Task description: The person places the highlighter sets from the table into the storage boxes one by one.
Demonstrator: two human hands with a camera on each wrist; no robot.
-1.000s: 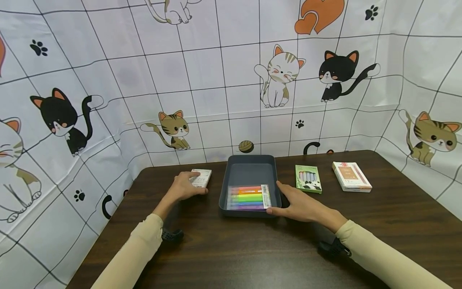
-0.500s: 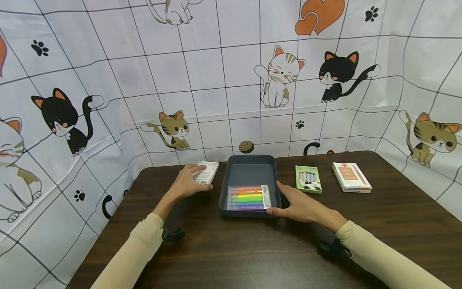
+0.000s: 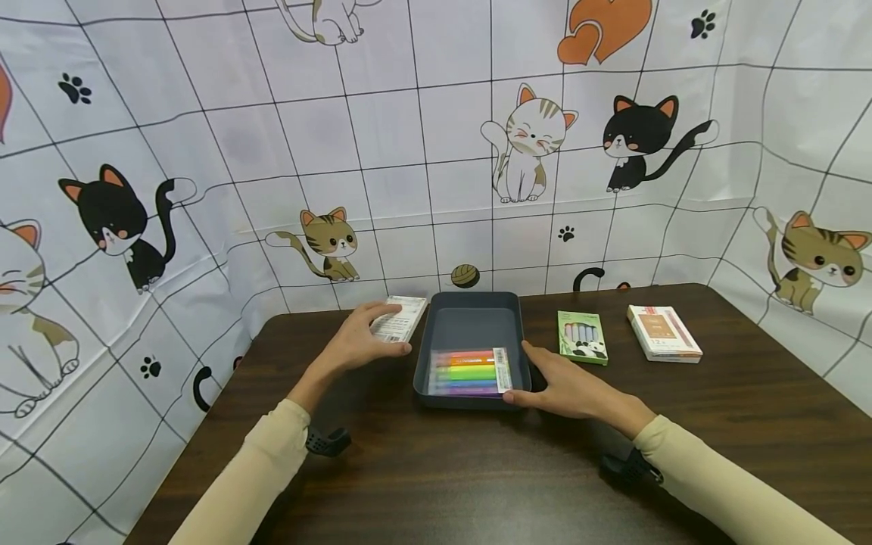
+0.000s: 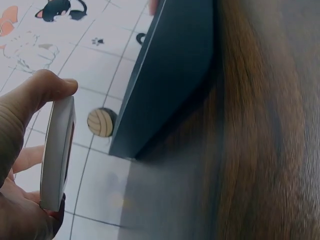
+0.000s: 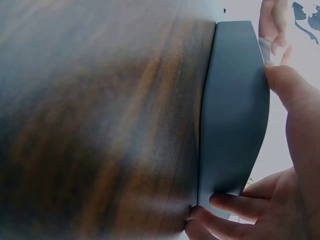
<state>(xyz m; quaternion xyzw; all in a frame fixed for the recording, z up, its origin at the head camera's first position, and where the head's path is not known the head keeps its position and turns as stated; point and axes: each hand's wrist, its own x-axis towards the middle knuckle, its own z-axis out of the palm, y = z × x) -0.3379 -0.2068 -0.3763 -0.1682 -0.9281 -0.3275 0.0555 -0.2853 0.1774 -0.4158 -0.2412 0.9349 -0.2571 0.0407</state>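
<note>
Holding a white box [image 3: 403, 318] just left of a dark tray [image 3: 474, 318] on the tabletop [image 3: 436, 477].
The left hand [image 3: 354, 342] has thumb and fingers bent partway onto opposite edges, probably to leave its faces free; the left wrist view reveals the box's narrow side and the gap before the tray. Only the head view shows the pack of colored pens [image 3: 468, 372] in the tray's near end. The right hand [image 3: 571, 384], fingers spread wide without closing, rests against the right wall, apparently as a brace; its wrist view shows fingertips low, near the tabletop.
</note>
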